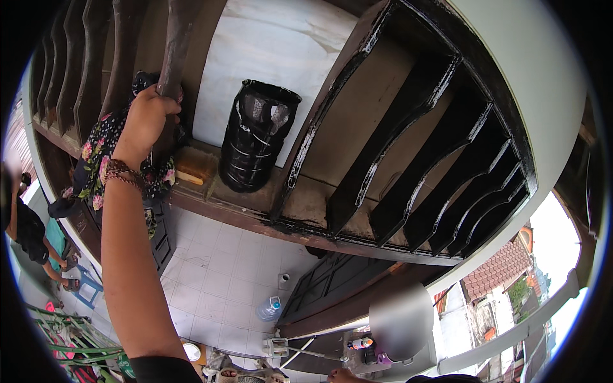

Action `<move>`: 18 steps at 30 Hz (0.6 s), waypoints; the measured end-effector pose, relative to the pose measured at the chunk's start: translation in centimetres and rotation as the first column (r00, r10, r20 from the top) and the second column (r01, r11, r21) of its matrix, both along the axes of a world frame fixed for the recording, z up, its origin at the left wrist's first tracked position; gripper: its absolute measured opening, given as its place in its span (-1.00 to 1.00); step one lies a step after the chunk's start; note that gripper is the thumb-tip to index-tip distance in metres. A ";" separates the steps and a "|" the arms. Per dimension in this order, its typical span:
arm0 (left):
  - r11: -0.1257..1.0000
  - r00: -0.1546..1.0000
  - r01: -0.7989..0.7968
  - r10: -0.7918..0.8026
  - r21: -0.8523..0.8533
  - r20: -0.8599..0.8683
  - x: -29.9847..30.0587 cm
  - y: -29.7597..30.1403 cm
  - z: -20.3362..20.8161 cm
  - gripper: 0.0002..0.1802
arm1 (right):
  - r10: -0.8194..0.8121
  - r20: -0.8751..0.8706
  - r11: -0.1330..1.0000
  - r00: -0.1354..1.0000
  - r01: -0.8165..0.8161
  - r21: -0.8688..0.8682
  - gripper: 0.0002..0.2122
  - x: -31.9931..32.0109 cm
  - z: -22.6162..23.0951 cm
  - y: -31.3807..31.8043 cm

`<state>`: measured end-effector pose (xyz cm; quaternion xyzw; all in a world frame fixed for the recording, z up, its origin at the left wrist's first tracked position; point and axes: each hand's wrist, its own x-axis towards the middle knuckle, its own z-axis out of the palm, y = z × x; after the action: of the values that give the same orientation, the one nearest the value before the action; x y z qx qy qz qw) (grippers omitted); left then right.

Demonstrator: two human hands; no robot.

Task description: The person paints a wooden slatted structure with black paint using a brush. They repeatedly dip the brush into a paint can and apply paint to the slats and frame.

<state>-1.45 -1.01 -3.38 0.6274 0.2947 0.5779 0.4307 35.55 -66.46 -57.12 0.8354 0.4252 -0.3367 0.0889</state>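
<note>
My left hand [145, 121] is closed around the lower part of a brown wooden slat [177, 48] at the upper left. Below and behind it, a dark floral cloth [99, 159] hangs over the wooden ledge [233, 214]. To the hand's right stands a cut-open plastic bottle [255, 143], coated glossy black, its open top upward. A light wooden piece [190, 177] lies on the ledge between hand and bottle. My right hand [345, 375] barely shows at the lower edge; its fingers cannot be made out.
Glossy black wavy slats [396, 137] fill the frame at right; brown ones stand at far left. Far below are a tiled floor [217, 268], a clear water jug [269, 309], a blue stool [88, 288] and a person [32, 233]. Ladder-like metal parts [276, 348] show beneath me.
</note>
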 end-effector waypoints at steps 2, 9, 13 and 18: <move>1.000 1.000 -0.010 0.010 0.013 0.001 0.1 -0.2 -0.2 -0.78 | -0.046 -0.010 0.999 0.999 0.046 0.000 -0.65 0.6 -0.5 -0.6; 0.997 0.998 -0.039 0.036 0.062 0.045 -0.2 0.6 -0.5 -0.75 | 0.004 -0.041 1.000 0.999 -0.003 0.028 -0.69 3.8 -4.5 -5.0; 0.989 0.982 -0.061 0.084 0.133 -0.171 -1.0 0.6 -0.2 -0.74 | -0.145 -0.045 0.989 0.988 0.144 -0.024 -0.66 -0.7 0.9 -1.2; 0.998 0.999 -0.049 0.049 0.035 0.006 -0.1 -0.7 0.1 -0.84 | -0.196 -0.081 0.980 0.977 0.198 0.011 -0.69 -1.8 0.9 -2.1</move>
<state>-1.57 -1.68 -3.29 0.6262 0.2986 0.5949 0.4059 33.77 -68.58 -56.17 0.8602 0.3467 -0.3727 0.0304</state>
